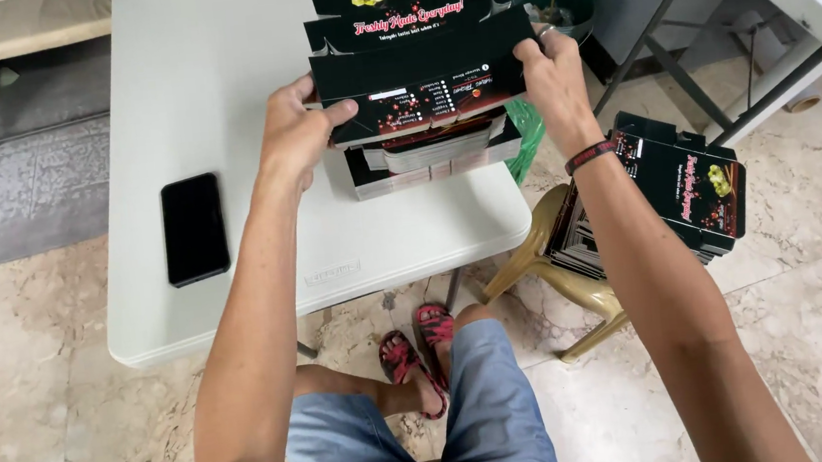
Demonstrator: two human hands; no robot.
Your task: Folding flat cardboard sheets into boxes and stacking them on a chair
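Both hands, left hand (296,132), right hand (551,72), gripping flat black carton (421,69) ends, above stack (434,153), table (216,79) edge near.

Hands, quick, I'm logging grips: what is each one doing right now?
Left hand: closed on the left end of the black carton.
Right hand: closed on the carton's right end.

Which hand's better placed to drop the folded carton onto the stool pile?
Right, probably. The right hand grips the black carton's end nearest the finished pile on the stool; the left hand holds the far end.
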